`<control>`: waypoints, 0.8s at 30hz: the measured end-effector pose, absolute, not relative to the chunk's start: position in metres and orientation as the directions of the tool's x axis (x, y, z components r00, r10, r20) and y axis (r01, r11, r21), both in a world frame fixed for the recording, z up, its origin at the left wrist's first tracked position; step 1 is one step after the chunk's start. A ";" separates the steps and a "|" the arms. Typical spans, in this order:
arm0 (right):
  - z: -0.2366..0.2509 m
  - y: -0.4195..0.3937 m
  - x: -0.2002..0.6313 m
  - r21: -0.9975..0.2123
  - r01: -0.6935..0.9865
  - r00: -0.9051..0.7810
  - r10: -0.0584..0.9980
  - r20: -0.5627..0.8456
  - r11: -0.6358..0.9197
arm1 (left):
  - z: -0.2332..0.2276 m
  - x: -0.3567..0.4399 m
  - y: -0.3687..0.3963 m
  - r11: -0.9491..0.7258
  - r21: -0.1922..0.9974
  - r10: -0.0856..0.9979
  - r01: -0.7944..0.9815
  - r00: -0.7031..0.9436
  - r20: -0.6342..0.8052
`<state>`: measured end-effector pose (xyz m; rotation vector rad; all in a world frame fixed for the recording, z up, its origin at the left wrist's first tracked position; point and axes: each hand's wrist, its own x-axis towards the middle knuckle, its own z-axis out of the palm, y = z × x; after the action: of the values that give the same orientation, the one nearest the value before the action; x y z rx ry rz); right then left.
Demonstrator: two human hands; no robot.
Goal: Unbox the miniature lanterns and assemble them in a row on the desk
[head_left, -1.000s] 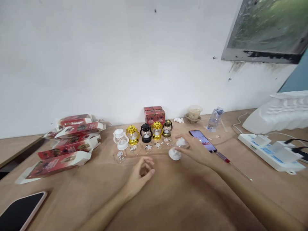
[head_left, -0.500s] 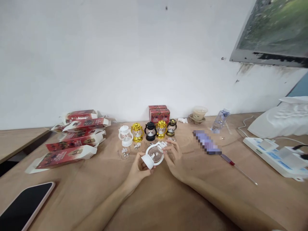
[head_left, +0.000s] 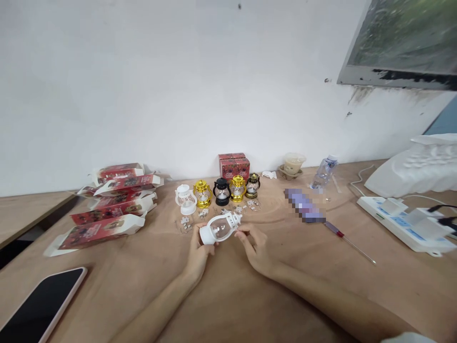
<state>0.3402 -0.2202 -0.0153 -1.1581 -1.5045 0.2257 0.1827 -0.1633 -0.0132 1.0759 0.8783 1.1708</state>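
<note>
Both hands hold a small white toy lantern [head_left: 219, 227] tipped on its side just above the bench [head_left: 250, 295], in front of the row of five standing lanterns: the left hand [head_left: 197, 247] closes its grip around the base end, while the right hand [head_left: 255, 243] pinches the cap end with its fingertips. The step in hand looks like turning the lantern over to get at its underside (the small battery-cover parts [head_left: 185, 224] lie loose just behind it). The next move likely calls for a steady left-hand hold while the right frees itself, perhaps for the red-handled screwdriver [head_left: 348, 240] lying to the right.
</note>
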 end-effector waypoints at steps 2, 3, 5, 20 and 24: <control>-0.019 -0.218 0.340 -0.781 0.453 0.267 0.770 0.579 0.431 | -0.017 0.183 -0.162 0.012 0.956 0.995 -0.292 0.099 0.018; -0.020 -0.216 0.339 -0.823 0.400 0.334 0.773 0.540 0.402 | -0.018 0.183 -0.161 0.000 0.955 0.998 -0.295 0.063 0.019; -0.021 -0.210 0.340 -0.887 0.275 0.456 0.763 0.459 0.370 | -0.018 0.184 -0.161 0.004 0.960 0.999 -0.281 0.042 0.008; -0.020 -0.185 0.357 -0.923 -0.372 0.153 0.987 0.046 0.101 | -0.014 0.181 -0.169 0.018 0.988 0.987 -0.154 0.158 0.006; -0.023 -0.187 0.356 -0.940 -0.310 0.150 0.984 0.096 0.139 | -0.012 0.181 -0.171 -0.017 0.987 0.988 -0.160 0.146 0.041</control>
<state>0.3562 -0.1867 -0.0226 -0.9450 -0.9305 1.1638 0.1806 -0.1714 -0.0119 1.1798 0.9702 1.1911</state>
